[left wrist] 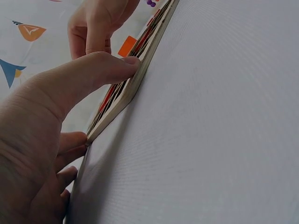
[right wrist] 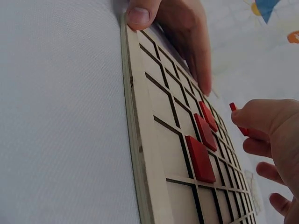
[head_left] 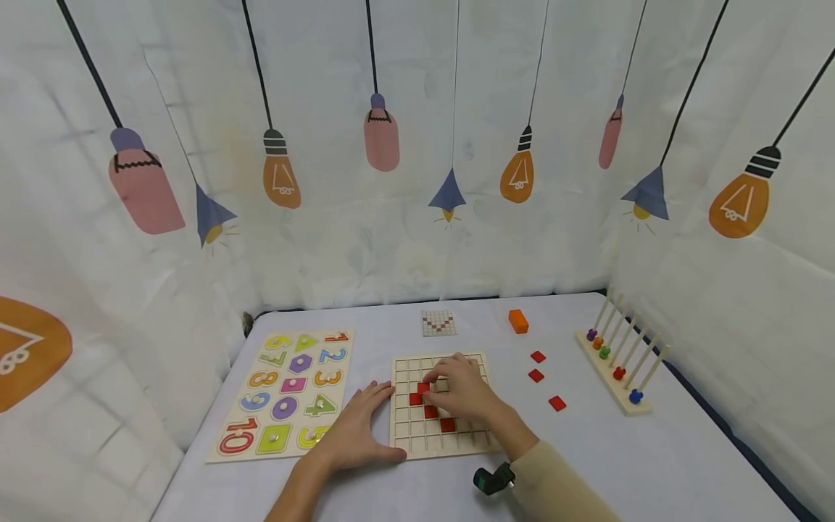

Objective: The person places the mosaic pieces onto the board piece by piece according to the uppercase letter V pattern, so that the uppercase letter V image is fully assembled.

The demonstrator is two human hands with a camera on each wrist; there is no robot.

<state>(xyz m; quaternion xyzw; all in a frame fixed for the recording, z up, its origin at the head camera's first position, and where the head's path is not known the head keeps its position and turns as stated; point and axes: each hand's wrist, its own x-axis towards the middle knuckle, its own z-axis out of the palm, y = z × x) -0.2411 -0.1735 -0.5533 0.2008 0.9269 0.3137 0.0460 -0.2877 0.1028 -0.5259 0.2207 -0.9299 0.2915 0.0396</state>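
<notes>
A pale wooden grid board [head_left: 407,435] lies on the white table in front of me. Three red square tiles sit in its cells in a diagonal line, among them a front one [right wrist: 201,158]. Between thumb and index finger, my right hand [head_left: 462,390] pinches another red tile [right wrist: 239,120], held just over the board's surface. My left hand [head_left: 362,428] rests along the board's left side, its thumb [left wrist: 119,70] on the near corner and its fairly straight fingers touching the left edge farther up.
A number and shape puzzle board [head_left: 218,455] lies left. Behind the grid board are a small patterned card [head_left: 438,323] and an orange block [head_left: 518,321]. Three loose red tiles, one nearest me [head_left: 557,403], lie right, before a peg stand [head_left: 636,406] with coloured beads.
</notes>
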